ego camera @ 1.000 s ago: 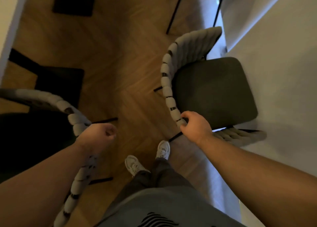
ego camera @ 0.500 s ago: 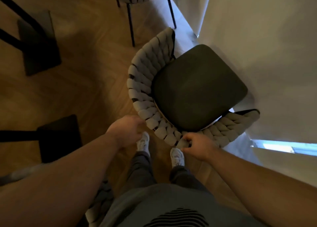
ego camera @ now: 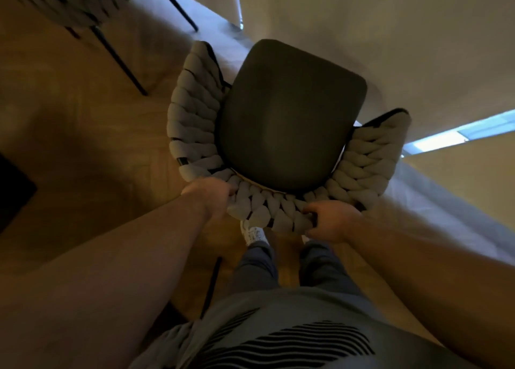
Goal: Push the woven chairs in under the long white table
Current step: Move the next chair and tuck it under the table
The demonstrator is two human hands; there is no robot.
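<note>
Standing square behind the woven chair (ego camera: 267, 209), my shoes (ego camera: 252, 233) planted just short of its rear legs on the wooden floor (ego camera: 83, 117), I have both hands on the top of its braided back. My left hand (ego camera: 211, 198) curls over the rim at the rear left. My right hand (ego camera: 331, 221) grips it at the rear right, fingers hooked over the top and thumb beneath. Beyond my knuckles lies the dark seat (ego camera: 289, 112), which sits almost wholly in the open. Its front edge is about level with the edge of the long white table (ego camera: 390, 34), and the right wing of the back just overlaps that edge.

The chair looks turned slightly off the table's line, so I judge the push should be even from both hands, with the right side leading a touch to square it. A low, steady slide would keep the thin legs from catching on the floor. The wings may meet the tabletop, so I would ease off there.

Farther off, top left, a second woven chair (ego camera: 69, 0) stands clear of the table, not yet tucked in.
</note>
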